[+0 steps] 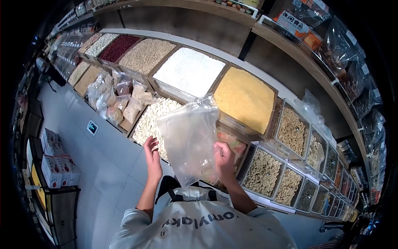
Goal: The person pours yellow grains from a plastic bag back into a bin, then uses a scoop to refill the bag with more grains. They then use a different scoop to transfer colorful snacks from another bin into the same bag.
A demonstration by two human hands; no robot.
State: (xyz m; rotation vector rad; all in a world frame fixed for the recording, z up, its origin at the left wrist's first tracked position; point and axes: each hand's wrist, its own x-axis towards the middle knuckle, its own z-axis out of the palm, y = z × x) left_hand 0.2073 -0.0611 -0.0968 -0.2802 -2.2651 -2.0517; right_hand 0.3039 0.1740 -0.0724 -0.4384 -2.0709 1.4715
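A clear plastic bag (pixel 188 139) hangs in front of my body, looking flat and wrinkled. My right hand (pixel 224 161) has its fingers closed on the bag's right edge. To the left of the bag is my left hand (pixel 153 159), its fingers curved and apart, holding nothing. Behind that hand lies a bin of white, curved pieces (pixel 150 120), partly covered by the bag. Wrapped, colourful pieces (pixel 232 145) show in a bin behind my right hand.
Bins of white grains (pixel 188 70), yellow grains (pixel 244 97) and dark red beans (pixel 118 47) line the display. Filled plastic bags (pixel 124 101) sit at left, peanut-like bins (pixel 262 172) at right. A shelf (pixel 306 52) overhangs; boxes (pixel 58 162) stand across the aisle.
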